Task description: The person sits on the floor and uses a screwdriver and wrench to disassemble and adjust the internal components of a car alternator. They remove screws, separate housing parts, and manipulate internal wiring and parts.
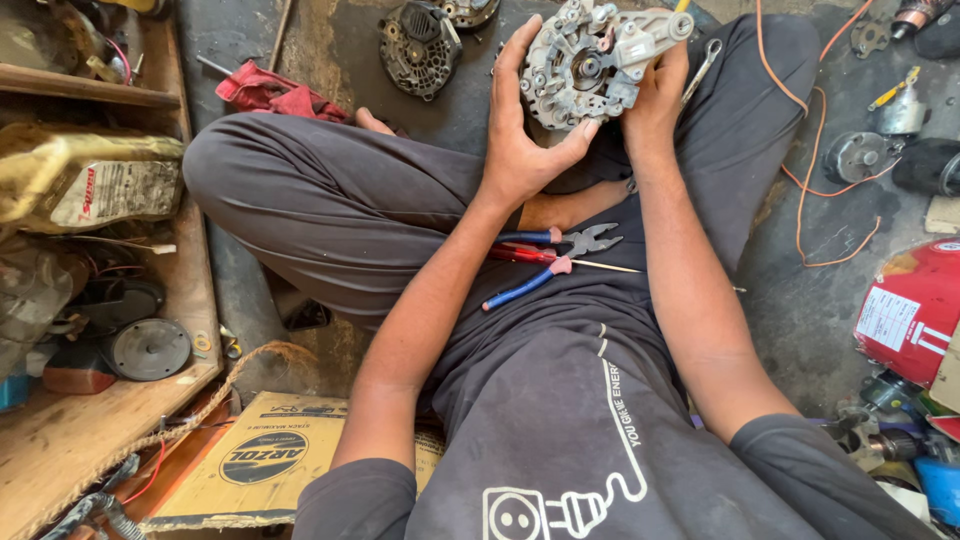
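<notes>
At the top centre of the frame, the left hand (520,150) and right hand (655,95) hold a grey alternator housing (590,60) between them. Blue-handled pliers (550,255) lie on the lap below.

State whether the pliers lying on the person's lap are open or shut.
Open. The pliers rest on the lap with their blue handles spread apart and the metal jaws parted, untouched by either hand.

A single head-worn camera looks steeply down from close above the seated person's lap (560,330), facing forward over crossed legs to the workshop floor (800,290) at the far edge.
</notes>
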